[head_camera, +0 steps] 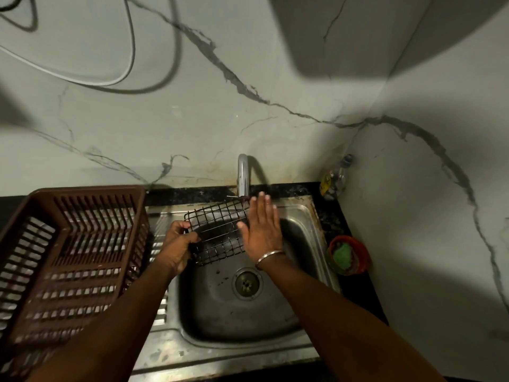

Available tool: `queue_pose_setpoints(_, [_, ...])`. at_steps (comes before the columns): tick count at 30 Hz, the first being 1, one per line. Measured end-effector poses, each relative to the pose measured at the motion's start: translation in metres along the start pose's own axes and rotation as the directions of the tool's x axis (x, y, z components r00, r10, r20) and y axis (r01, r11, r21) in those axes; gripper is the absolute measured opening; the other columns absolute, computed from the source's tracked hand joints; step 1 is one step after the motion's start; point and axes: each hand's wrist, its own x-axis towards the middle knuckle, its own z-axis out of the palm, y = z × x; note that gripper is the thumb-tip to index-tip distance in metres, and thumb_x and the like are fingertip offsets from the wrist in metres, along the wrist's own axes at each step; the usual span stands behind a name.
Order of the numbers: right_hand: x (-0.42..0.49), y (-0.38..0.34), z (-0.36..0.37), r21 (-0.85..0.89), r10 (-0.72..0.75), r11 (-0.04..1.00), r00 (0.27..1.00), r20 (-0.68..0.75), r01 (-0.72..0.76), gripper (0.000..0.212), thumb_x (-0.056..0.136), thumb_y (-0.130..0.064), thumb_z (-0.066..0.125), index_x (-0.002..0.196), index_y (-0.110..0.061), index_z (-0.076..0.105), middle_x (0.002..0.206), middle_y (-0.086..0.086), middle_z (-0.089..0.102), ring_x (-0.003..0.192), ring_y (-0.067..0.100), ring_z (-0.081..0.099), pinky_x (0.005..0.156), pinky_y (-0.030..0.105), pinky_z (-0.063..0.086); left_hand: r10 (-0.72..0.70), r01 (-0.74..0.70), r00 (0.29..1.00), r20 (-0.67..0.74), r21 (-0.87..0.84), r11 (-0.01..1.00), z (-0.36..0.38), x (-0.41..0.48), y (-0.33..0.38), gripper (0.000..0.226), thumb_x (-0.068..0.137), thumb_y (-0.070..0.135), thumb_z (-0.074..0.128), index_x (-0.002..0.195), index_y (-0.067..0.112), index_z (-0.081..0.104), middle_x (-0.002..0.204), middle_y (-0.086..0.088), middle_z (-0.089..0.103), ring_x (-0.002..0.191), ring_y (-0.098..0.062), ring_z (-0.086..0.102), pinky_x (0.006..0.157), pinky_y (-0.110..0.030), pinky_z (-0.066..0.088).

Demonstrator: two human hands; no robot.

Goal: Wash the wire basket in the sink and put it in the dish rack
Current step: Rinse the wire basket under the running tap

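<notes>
Head view, left to right: where does the job stand?
— Washing, I'd judge. The rack [91, 191] at the left has no basket [217, 230] in it yet.
And the hands?
— Left hand [179, 244] grips the basket's left edge, fingers curled round the wire, tilting it over the sink [220, 312] below the tap [243, 175]. Right hand [261, 227] lies flat on the mesh, fingers straight.
Next?
— Rinse, then carry it left to the rack.
</notes>
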Motion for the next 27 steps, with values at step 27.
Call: queue_pose_setpoints(27, [-0.066,0.02,0.019,-0.05,-0.205,0.977,0.979,0.014,0.206,0.077,0.107,-0.057,0.029,0.164,-0.009,0.011,0.171,0.016,-0.001,0.159,0.031,-0.004,0.127,0.054,0.017,0.007,-0.01,0.998,0.061,0.051,0.999,0.033,0.003,0.011,0.041,0.088,-0.022,0.052,0.099,0.018,0.053,0.09,-0.012,0.062,0.076,-0.024,0.063,0.059,-0.035,0.055])
